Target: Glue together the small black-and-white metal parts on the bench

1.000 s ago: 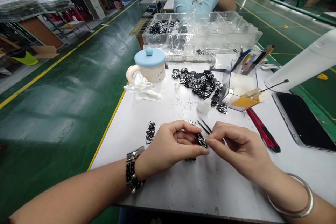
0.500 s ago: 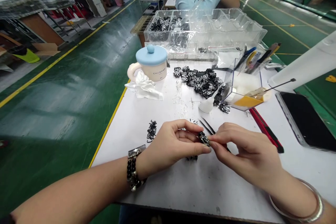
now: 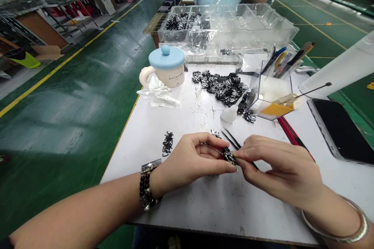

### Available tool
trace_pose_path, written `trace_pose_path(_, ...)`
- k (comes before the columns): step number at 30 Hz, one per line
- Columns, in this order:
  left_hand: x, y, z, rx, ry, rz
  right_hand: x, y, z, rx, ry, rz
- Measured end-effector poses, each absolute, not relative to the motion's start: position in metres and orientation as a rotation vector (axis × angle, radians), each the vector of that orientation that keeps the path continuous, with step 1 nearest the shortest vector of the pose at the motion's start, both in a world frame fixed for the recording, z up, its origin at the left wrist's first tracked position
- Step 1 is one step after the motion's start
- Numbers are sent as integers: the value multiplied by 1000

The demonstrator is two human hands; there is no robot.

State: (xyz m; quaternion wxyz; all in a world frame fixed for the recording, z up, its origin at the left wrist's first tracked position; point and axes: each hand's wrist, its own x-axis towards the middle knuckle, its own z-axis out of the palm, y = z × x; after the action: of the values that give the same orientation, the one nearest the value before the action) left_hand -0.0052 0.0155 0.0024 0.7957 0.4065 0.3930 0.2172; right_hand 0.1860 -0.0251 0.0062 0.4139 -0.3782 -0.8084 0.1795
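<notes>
Between the thumb and fingers of my left hand (image 3: 194, 155) is a small black part with shiny silver pieces (image 3: 229, 156). My right hand (image 3: 280, 167) is closed, its thumb and index fingertips meeting the right end of that part. Black tweezers (image 3: 230, 139) lie in the right hand too, their two tips pointing away, up and left, apart from the part. Behind my fingers shows a little heap of silver pieces (image 3: 215, 134). Left of my left hand lies a cluster of small black hooked pieces (image 3: 167, 144).
A large pile of black-and-silver parts (image 3: 224, 87) lies farther back, beside a white squeeze bottle (image 3: 230, 114) and a clear tool holder (image 3: 271, 101). A lidded mug (image 3: 169, 72), tissue (image 3: 159, 95), red cutter (image 3: 293, 134) and phone (image 3: 341, 130) surround it. Behind stands a clear compartment tray (image 3: 228, 33).
Both hands stay together around the small part, which has shifted and turned slightly. The whole view has moved a little.
</notes>
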Motion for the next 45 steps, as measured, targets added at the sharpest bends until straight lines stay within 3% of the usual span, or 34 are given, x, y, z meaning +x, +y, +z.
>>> trace_pose_path(28, -6, 14, 4, 787, 864, 534, 175, -26, 5, -826, -2055, 244)
trace_pose_path(45, -7, 12, 4, 757, 796, 594, 164, -37, 0, -914, -1847, 464)
